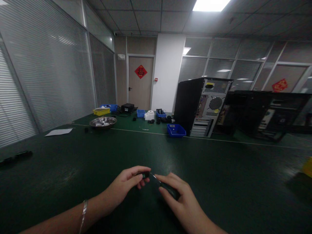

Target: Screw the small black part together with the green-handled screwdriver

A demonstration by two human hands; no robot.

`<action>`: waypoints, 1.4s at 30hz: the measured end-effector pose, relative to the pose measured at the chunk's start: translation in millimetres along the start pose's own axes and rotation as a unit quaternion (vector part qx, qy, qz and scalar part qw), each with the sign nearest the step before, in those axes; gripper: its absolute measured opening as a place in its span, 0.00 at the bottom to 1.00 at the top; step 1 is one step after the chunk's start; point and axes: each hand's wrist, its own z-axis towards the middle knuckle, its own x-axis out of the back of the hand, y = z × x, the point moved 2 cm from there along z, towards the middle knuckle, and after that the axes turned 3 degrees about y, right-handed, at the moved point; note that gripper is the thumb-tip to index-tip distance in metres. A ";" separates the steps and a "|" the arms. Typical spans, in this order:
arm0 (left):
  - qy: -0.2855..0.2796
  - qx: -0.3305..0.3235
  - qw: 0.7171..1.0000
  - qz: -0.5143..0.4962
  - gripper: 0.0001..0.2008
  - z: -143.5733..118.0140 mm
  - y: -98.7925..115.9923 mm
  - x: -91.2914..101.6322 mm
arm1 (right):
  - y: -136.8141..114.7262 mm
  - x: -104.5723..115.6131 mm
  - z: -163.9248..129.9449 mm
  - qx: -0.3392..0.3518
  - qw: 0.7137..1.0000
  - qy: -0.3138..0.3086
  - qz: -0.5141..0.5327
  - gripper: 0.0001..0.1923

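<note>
Between the thumb and fingers of my left hand (pixel 129 180) is a small black part (pixel 145 175) with a hint of green on it; its kind is too small to tell. My right hand (pixel 179 191) grips a screwdriver (pixel 170 191) by its dark handle. The thin metal shaft points up and left, and its tip is at or very close to the black part. Whether the tip touches it I cannot tell. Both hands are above the dark green table (pixel 117 149) near its front.
A blue bin (pixel 175 130) stands before an upright computer tower (pixel 190 104). More computer cases (pixel 270 113) are at the right. A metal bowl (pixel 103 122), white paper (pixel 58 132) and a yellow tray (pixel 101 111) are at the left. Dark strip-like parts (pixel 23 155) lie at the left edge.
</note>
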 end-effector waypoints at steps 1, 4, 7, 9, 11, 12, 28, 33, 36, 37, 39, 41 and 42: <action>0.003 -0.002 1.000 0.008 0.15 0.9 -0.8 1.2 | 1.4 -0.2 0.0 -0.002 1.000 0.006 0.000 0.15; 0.006 -0.007 1.000 0.010 0.12 0.9 -0.1 1.5 | 3.3 -1.5 0.4 0.001 1.000 0.005 0.001 0.15; 0.005 -0.011 1.000 -0.008 0.11 -1.5 2.9 -1.7 | 2.1 -1.4 1.3 0.004 1.000 0.004 0.006 0.15; -0.004 -0.010 1.000 -0.024 0.14 -3.1 4.9 -4.3 | 0.3 -0.4 1.8 0.005 1.000 0.006 0.009 0.16; -0.020 0.002 0.999 -0.038 0.14 -4.1 6.1 -6.4 | -1.1 0.7 1.7 0.004 1.000 0.005 0.011 0.16; -0.029 0.012 0.999 -0.044 0.14 -4.4 6.3 -7.3 | -1.6 1.1 1.6 0.004 1.000 0.005 0.013 0.16; -0.079 -0.057 0.904 0.415 0.18 -9.0 14.2 -9.3 | -2.0 4.4 0.9 0.001 1.000 0.010 0.017 0.15; -0.106 -0.050 0.903 0.413 0.21 -9.8 18.2 -8.6 | -4.4 6.1 1.1 -0.002 1.000 0.005 0.019 0.13; -0.124 -0.044 0.907 0.400 0.23 -11.6 21.7 -6.7 | -4.1 5.0 1.7 -0.007 1.000 -0.007 -0.011 0.12; -0.125 -0.047 0.909 0.394 0.23 -11.8 22.0 -5.9 | -3.5 4.0 1.6 -0.012 0.999 -0.013 -0.030 0.11; -0.118 -0.052 0.917 0.378 0.20 -11.4 20.9 -4.4 | -2.1 1.2 0.8 -0.026 0.997 -0.028 -0.067 0.09; -0.100 -0.053 0.927 0.357 0.20 -10.1 17.9 -3.0 | -1.4 -1.7 -0.6 -0.034 0.994 -0.043 -0.089 0.07; -0.091 -0.052 0.933 0.345 0.20 -9.4 16.1 -2.5 | -1.7 -2.9 -1.4 -0.034 0.994 -0.051 -0.095 0.07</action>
